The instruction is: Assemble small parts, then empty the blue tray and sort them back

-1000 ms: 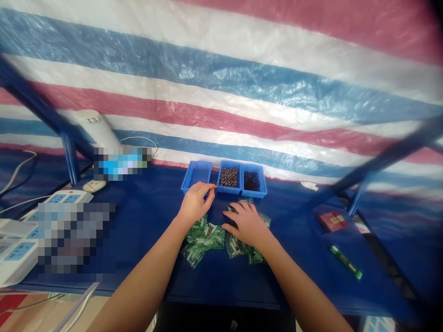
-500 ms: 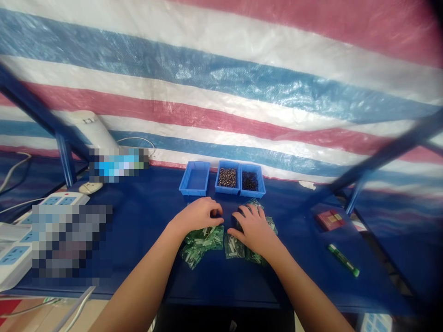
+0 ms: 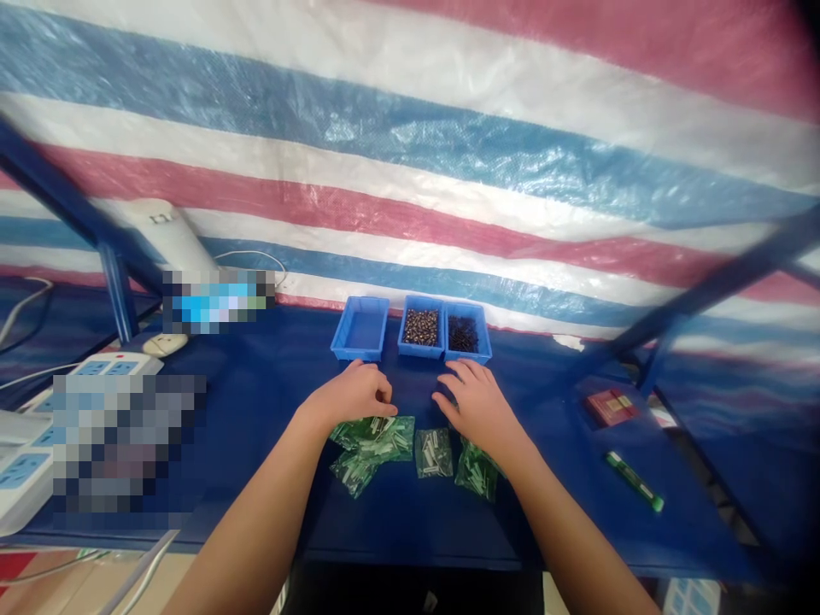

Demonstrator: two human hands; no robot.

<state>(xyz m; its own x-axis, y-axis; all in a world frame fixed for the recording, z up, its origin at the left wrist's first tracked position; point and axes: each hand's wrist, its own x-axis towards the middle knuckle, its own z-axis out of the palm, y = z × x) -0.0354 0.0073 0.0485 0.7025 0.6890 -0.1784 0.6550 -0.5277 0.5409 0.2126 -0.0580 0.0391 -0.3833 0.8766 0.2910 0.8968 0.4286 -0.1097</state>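
Note:
Over the pile of green-tinted clear bags (image 3: 377, 444), which hold small light-coloured pieces, hovers my left hand (image 3: 352, 395). Its fingers curl loosely, thumb apart, and nothing shows in them. My right hand (image 3: 480, 401) has its fingers spread, just in front of the blue bin of dark screw-like pieces (image 3: 462, 333). A small clear bag of silvery pins (image 3: 434, 453) lies between the hands. Beside it a green bag of similar pieces (image 3: 477, 470) rests partly under my right wrist. What lies beneath the right palm is hidden.
Behind the hands stand a blue bin of brassy pieces (image 3: 421, 327) and an empty blue bin (image 3: 360, 329). A white power strip (image 3: 26, 470) lies left. To the right are a red box (image 3: 611, 407) and a green tube-like item (image 3: 634, 481). Blue frame bars flank the table.
Both hands have drawn apart slightly. My right hand has moved right and forward, uncovering the small clear bag; my left hand has shifted left.

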